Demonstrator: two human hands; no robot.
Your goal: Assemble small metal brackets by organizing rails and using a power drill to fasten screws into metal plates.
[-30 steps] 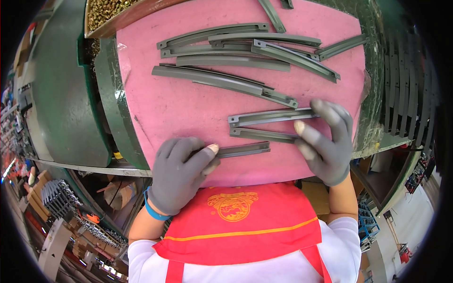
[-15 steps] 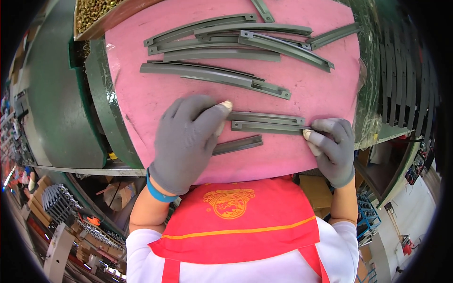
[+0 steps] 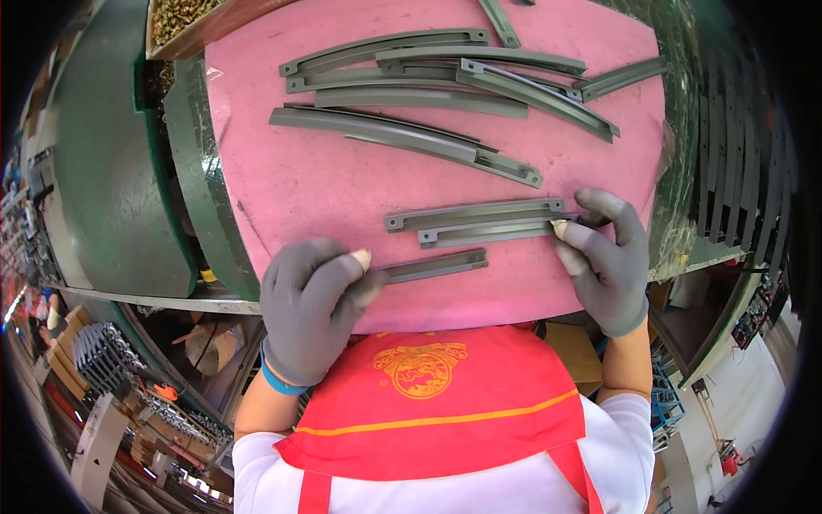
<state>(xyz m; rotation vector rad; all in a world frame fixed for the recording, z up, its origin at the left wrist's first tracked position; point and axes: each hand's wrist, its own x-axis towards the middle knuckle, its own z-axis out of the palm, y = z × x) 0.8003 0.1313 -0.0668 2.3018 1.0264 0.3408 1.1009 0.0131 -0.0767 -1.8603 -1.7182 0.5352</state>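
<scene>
Grey metal strips with holed ends lie on a pink mat (image 3: pixel 342 184). My right hand (image 3: pixel 610 265), in a grey glove with pale worn fingertips, has its fingers at the right end of a channel-shaped strip (image 3: pixel 488 231), gripping it there. Just behind lies another strip (image 3: pixel 475 214), roughly parallel and apart from my left hand. My left hand (image 3: pixel 310 310), gloved the same and with a blue wristband, hovers at the left end of a shorter-looking strip (image 3: pixel 441 266). Its thumb and fingers are apart, and that strip's left end is partly hidden.
Several more grey strips (image 3: pixel 428 98) lie loosely overlapped at the mat's far side. A bin of small brass-coloured parts (image 3: pixel 180 17) stands at the far left. Dark strips (image 3: pixel 741 154) hang in a row at the right. A cardboard box (image 3: pixel 569 351) sits below the table edge.
My left hand has left the rear strip's left end and come nearer and left, to the nearest strip. My right hand stays at its strip's end. The view has shifted slightly.
</scene>
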